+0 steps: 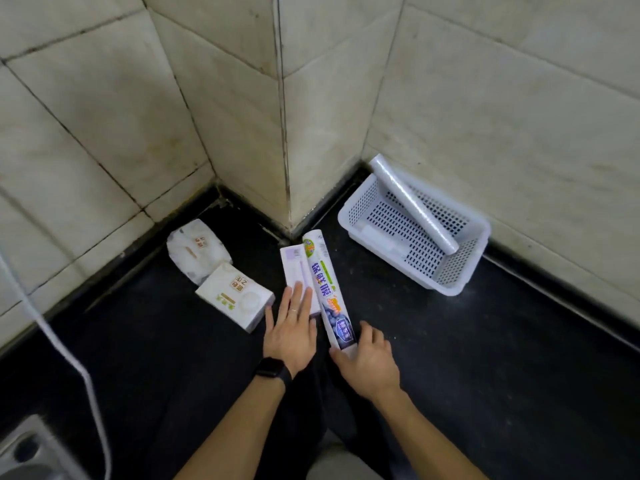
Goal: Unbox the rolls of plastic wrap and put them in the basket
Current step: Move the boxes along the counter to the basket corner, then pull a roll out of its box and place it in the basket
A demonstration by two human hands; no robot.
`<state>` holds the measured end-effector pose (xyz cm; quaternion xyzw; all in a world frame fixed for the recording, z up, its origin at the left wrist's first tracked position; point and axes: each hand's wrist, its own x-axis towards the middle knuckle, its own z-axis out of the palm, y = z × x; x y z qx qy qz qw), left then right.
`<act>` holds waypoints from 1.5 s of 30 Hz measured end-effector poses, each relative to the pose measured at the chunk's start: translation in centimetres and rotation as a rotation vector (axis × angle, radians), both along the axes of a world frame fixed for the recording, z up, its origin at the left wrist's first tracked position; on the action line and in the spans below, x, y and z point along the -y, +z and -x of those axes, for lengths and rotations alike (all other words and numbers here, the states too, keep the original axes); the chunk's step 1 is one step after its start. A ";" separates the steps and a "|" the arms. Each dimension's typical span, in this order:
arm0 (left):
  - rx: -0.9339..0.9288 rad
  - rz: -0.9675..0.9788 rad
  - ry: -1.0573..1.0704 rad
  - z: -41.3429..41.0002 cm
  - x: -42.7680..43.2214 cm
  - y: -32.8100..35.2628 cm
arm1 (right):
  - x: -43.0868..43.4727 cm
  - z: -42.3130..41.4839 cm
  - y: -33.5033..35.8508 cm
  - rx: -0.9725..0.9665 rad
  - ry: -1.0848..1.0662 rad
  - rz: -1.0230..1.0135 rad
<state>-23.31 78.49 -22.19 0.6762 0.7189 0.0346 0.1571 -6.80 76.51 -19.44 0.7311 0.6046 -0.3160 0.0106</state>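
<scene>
A long printed roll of plastic wrap (327,289) lies on the dark counter, running away from me. My right hand (369,362) grips its near end with curled fingers. Just left of it lies a flat pale purple box (294,268). My left hand (292,323) rests flat on the box's near end, fingers straight. At the right, against the wall, stands a white perforated basket (450,271). A bare clear roll (412,206) leans diagonally in it, its upper end over the rim.
Two white tissue packs (235,296) (197,251) lie to the left of the box. Tiled walls form a jutting corner behind the objects. A white cable (62,351) hangs at far left, and a metal sink edge (27,452) shows at the bottom left.
</scene>
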 end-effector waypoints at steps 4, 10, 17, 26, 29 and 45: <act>-0.053 0.069 -0.043 0.5 -0.2 0.1 | -0.7 0.7 -1.6 0.043 0.014 0.052; -0.077 0.158 -0.061 -0.2 -0.8 1.6 | -1.3 0.2 -2.2 -0.081 -0.010 0.105; 0.486 0.094 0.237 -2.2 -2.6 6.8 | 2.9 -8.6 2.8 -0.982 -0.392 0.419; 1.507 0.425 0.631 -10.6 -3.4 12.4 | 6.1 -14.8 8.1 -0.968 -0.269 0.287; 1.595 0.383 0.723 -11.4 -3.6 12.3 | 6.5 -15.3 7.8 -1.092 -0.558 0.230; 1.561 0.328 0.598 -12.9 -2.8 13.3 | 4.2 -14.8 5.7 -1.317 -0.843 0.203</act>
